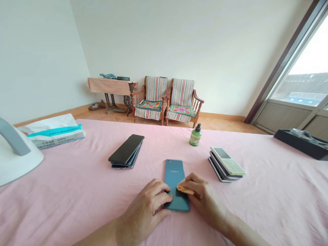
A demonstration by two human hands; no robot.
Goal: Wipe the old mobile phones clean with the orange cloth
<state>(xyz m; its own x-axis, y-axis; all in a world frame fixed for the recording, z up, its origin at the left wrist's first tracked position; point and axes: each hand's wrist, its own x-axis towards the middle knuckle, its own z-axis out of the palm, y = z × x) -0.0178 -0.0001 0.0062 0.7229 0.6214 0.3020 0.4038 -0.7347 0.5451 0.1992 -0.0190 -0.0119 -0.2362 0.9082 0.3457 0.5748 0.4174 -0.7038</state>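
Note:
A blue phone point(174, 172) lies back side up on the pink cloth, its camera end pointing away from me. My left hand point(147, 208) rests at its left edge, with fingertips on the phone's back and the thumb near the lower corner; the fingers are spread. Pinched in my right hand point(205, 198) is a folded orange cloth point(185, 188), which touches the right side of the phone's back. Farther left sits a stack of dark phones point(127, 150). To the right is another stack of phones point(227, 164), a white keypad phone on top.
A green spray bottle point(195, 136) stands beyond the phones. At the left are a tissue pack point(55, 131) and a white appliance point(17, 153) with a grey handle. A black box point(299, 145) holding cables sits at the far right. Two chairs stand beyond the table.

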